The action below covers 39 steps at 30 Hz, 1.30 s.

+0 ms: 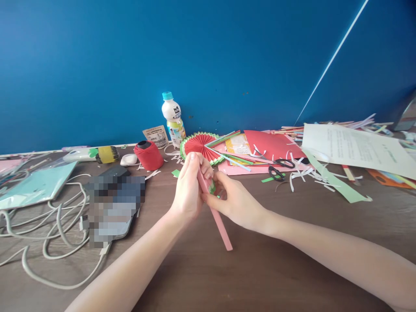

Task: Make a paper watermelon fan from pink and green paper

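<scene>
A flat pink strip (221, 229) slants down toward me between my hands, its lower end free above the table. My left hand (189, 188) is closed round its upper part, fingers pressed together. From the right, my right hand (235, 199) pinches at the strip's side, with thumb and forefinger close to a small green-and-white pleated piece (211, 187). That piece is partly hidden by the fingers. Just behind the hands a round pleated paper fan (196, 145), red with a green and white rim, lies with thin coloured strips across it.
Behind the fan stands a bottle (176, 123), with a red roll (148, 155) to its left. Black-handled scissors (276, 173) lie right among paper scraps and a red sheet (271, 144). Left are a phone (118, 212), white cables (61, 225) and a teal packet (35, 184). A blue wall rises behind.
</scene>
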{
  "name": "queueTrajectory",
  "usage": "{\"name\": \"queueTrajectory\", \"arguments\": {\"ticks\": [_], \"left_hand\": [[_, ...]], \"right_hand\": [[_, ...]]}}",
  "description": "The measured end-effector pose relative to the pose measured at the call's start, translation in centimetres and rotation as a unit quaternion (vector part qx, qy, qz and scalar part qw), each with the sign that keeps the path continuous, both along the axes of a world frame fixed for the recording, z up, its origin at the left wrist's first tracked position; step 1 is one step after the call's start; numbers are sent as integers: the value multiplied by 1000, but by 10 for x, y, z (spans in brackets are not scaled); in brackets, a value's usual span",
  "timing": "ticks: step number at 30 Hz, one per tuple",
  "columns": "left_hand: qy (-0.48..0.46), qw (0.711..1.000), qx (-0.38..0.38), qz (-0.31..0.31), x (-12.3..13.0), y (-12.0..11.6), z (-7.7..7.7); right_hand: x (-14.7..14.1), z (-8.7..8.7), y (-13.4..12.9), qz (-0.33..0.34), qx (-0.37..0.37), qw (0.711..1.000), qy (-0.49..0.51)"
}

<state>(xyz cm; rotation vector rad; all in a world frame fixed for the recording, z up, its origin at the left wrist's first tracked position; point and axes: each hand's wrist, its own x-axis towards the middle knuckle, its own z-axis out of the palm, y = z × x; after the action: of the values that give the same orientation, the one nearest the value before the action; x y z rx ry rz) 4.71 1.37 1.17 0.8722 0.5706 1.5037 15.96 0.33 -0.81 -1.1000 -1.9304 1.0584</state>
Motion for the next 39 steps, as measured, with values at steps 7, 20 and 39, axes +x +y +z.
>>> {"name": "queueTrajectory", "arguments": {"ticks": [7, 20, 39], "left_hand": [[-44, 998, -33, -20, 0, 2, 5], [-40, 997, -66, -18, -2, 4, 1], [485, 871, -76, 15, -56, 37, -1]], "right_hand": [[1, 2, 2, -8, 22, 999, 26], [2, 1, 3, 14, 16, 999, 48], [55, 9, 63, -53, 67, 958, -275]]}}
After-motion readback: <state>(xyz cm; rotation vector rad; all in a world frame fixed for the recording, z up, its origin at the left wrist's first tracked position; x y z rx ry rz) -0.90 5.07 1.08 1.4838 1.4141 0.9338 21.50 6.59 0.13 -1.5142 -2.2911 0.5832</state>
